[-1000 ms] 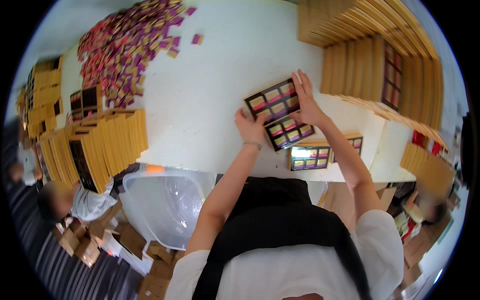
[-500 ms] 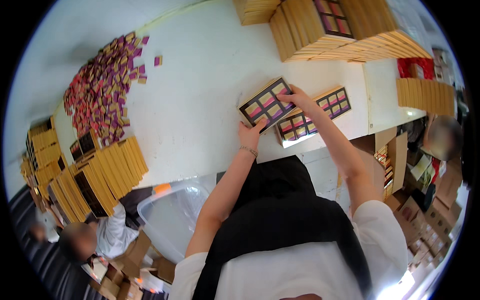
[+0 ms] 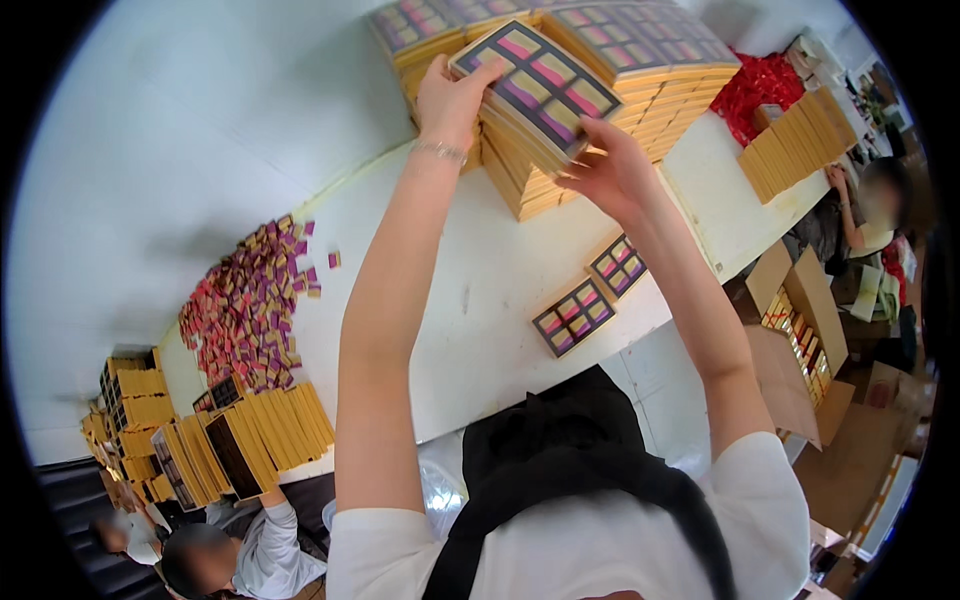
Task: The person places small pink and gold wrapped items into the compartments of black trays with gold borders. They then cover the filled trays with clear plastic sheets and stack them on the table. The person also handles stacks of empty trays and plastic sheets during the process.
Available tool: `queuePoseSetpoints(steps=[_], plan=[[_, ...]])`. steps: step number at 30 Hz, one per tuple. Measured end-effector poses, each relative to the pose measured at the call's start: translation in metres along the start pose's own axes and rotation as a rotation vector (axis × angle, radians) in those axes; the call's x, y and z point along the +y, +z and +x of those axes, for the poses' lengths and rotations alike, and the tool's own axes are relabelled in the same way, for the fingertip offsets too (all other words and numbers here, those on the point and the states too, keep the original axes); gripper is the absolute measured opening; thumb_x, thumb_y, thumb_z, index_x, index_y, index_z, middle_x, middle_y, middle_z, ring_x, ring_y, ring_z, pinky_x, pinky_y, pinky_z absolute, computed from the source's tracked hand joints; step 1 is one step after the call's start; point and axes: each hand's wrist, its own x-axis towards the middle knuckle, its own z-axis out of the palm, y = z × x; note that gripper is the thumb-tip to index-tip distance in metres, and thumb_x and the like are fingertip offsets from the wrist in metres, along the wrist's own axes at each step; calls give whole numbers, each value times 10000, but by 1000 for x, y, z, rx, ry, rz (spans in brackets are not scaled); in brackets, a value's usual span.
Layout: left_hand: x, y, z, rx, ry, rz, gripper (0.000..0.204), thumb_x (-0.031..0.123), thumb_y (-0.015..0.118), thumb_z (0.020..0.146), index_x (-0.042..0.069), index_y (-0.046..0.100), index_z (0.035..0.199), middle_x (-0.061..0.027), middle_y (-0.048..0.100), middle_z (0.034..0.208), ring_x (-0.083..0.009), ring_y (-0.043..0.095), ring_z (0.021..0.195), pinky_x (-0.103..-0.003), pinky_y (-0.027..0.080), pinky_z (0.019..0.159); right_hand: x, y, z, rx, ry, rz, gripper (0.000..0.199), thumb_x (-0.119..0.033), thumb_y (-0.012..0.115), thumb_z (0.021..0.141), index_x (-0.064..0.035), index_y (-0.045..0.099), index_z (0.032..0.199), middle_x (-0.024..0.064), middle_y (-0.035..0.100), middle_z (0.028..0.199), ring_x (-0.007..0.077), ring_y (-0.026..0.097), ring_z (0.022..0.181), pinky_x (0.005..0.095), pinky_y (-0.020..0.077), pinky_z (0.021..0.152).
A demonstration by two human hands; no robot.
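While both arms reach far forward over the white table (image 3: 470,330), the left hand (image 3: 452,98) and the right hand (image 3: 612,172) hold one compartment tray (image 3: 538,85) between them, a flat dark-framed box divided into pink, purple and yellow cells. The left hand grips the tray's near-left edge, fingers curled over the rim and pressed together; a bracelet (image 3: 440,151) sits on its wrist. The right hand pinches the tray's near-right corner, thumb below and fingers on top. The tray is tilted and sits on or just above the stack of yellow boxes (image 3: 540,180) directly under both hands; whether it touches cannot be told.

Below the right forearm, toward the person, two further compartment trays (image 3: 573,317) (image 3: 617,266) lie flat on the table near its edge. Well to the left of the left arm lies a heap of small pink and purple packets (image 3: 250,310). Nearer the person on that side stand upright rows of yellow boxes (image 3: 270,430). Right of the right hand, red wrappers (image 3: 760,85) lie beside more yellow boxes (image 3: 795,140).
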Motion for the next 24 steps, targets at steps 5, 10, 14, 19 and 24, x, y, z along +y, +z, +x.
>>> queuePoseSetpoints(steps=[5, 10, 14, 19, 24], plan=[[-76, 56, 47, 116, -218, -269, 444, 111, 721, 769, -70, 539, 1131, -117, 623, 1051, -214, 613, 913, -349, 504, 839, 0, -22, 56, -107, 77, 99, 177, -144, 609, 831, -32, 515, 932, 124, 481, 997, 264, 522, 838, 474, 469, 829], [-56, 73, 50, 44, -400, -347, 340, 226, 605, 886, -1, 566, 1136, -113, 615, 1125, -251, 580, 1039, -447, 454, 945, -43, -43, 76, -324, 123, -16, 187, -94, 596, 817, 5, 561, 972, 134, 563, 966, 290, 584, 904, 449, 491, 835], [-83, 29, -13, 171, -438, -470, 609, 325, 618, 890, -36, 399, 1329, -200, 461, 1338, -310, 411, 1272, -455, 311, 1082, -14, -136, 59, -424, 244, -498, 438, -111, 671, 777, 9, 536, 1176, 162, 566, 1179, 335, 547, 1121, 454, 451, 954], [-249, -18, -198, -125, -294, 1026, 1151, 530, 762, 676, -19, 136, 1470, -249, 157, 1522, -397, 155, 1409, -531, 200, 1118, 51, -277, 41, -645, -309, -2216, 968, -181, 791, 647, -135, 255, 1452, 139, 237, 1504, 307, 237, 1389, 544, 327, 1048], [-278, 65, -277, -491, -332, 1690, 1134, 515, 792, 563, 258, 186, 1486, -176, 277, 1446, -352, 269, 1341, -738, 217, 945, 77, -326, 75, -805, -490, -2471, 1104, -174, 813, 590, -159, 169, 1486, 138, 179, 1525, 358, 155, 1408, 600, 300, 1032]])
